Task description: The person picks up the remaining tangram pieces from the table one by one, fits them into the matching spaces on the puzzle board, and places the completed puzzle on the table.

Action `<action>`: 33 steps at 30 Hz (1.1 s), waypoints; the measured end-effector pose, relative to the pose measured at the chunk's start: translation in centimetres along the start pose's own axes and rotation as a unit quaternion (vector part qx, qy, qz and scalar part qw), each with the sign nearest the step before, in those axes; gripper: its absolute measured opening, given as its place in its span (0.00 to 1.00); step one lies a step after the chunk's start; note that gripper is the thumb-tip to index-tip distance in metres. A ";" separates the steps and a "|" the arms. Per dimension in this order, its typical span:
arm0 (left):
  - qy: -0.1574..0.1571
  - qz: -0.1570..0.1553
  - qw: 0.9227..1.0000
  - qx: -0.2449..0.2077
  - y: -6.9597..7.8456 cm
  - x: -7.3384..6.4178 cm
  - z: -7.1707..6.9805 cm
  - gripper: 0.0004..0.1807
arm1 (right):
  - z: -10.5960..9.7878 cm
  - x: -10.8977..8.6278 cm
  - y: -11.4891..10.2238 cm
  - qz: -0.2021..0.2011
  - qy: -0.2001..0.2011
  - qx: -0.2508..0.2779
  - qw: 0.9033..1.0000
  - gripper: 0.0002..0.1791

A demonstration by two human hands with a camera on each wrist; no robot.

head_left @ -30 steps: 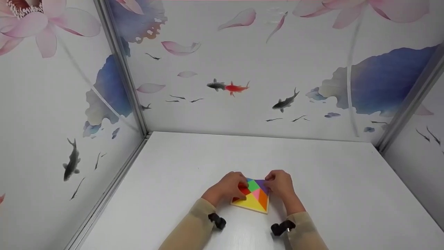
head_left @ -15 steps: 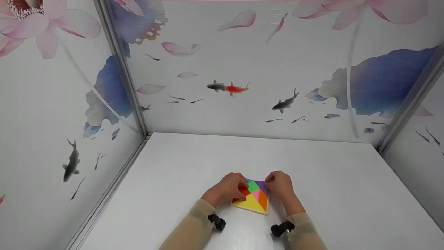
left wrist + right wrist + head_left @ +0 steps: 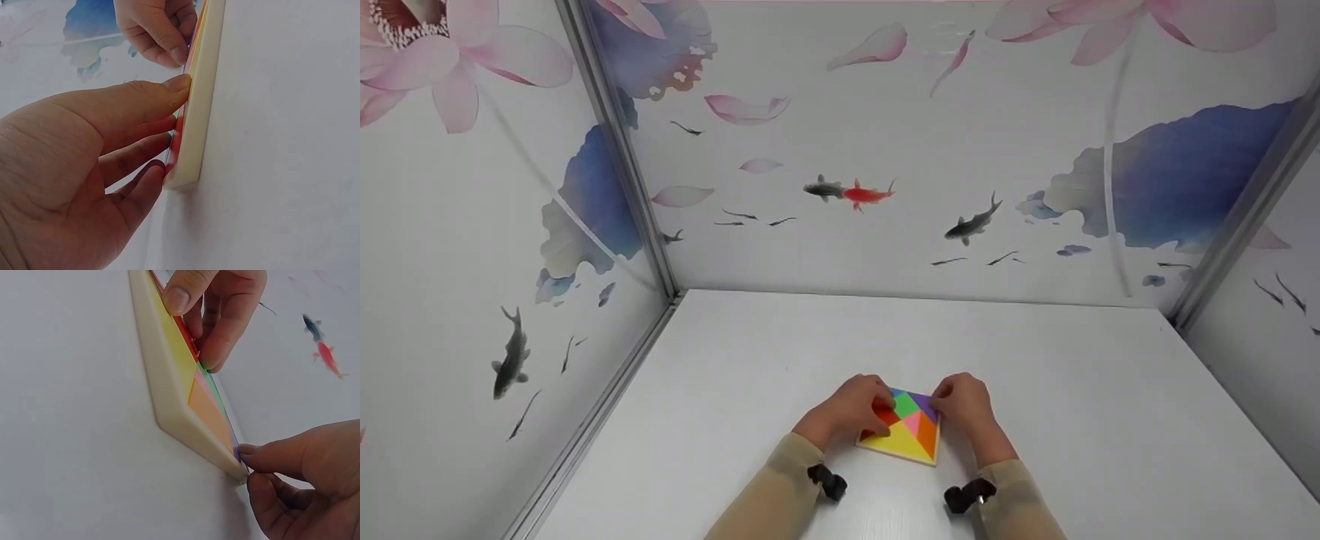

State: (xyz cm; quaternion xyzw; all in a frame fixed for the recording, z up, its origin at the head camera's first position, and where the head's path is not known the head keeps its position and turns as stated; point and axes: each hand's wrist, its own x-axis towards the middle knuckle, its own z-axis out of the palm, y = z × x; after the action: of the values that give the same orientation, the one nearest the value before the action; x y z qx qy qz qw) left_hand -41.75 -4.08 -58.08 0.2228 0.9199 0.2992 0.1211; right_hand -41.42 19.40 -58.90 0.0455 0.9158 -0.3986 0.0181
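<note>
A square tangram (image 3: pixel 901 441) of bright pieces in a pale tray lies on the white table. Yellow, orange, pink, green, purple, blue and red pieces fit together. My left hand (image 3: pixel 846 409) lies over its left side, covering much of the red piece (image 3: pixel 176 138). In the left wrist view, the thumb presses near the front edge while the other fingertips rest on the red. My right hand (image 3: pixel 966 409) is at the far right corner. The right wrist view shows its thumb on the purple piece (image 3: pixel 236 451) and the curled index finger at the corner, pinching it.
White panels printed with lotus flowers and fish (image 3: pixel 868 195) enclose the table (image 3: pixel 1035 352) at the back and sides. Metal posts (image 3: pixel 615 142) stand at the corners. Each sleeved wrist carries a small black camera mount (image 3: pixel 829 482).
</note>
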 end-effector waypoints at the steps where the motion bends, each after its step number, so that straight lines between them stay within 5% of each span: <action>1: 0.001 0.000 1.000 -0.001 0.0 0.0 0.0 0.20 | 0.0 0.0 0.0 0.002 -0.002 0.002 1.000 0.03; 10: 0.003 0.031 0.999 0.029 -0.2 0.1 0.1 0.21 | 0.1 0.0 0.4 -0.013 0.007 -0.005 1.000 0.03; 33: 0.004 0.012 1.000 -0.007 -0.5 0.1 -0.1 0.20 | 0.0 0.1 0.8 -0.001 0.000 0.029 1.000 0.04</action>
State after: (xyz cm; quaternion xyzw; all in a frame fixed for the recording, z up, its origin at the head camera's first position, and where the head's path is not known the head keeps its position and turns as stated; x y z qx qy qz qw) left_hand -42.01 -4.42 -58.30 0.2318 0.9153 0.3083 0.1157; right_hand -41.42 19.89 -59.48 0.0455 0.9038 -0.4251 0.0167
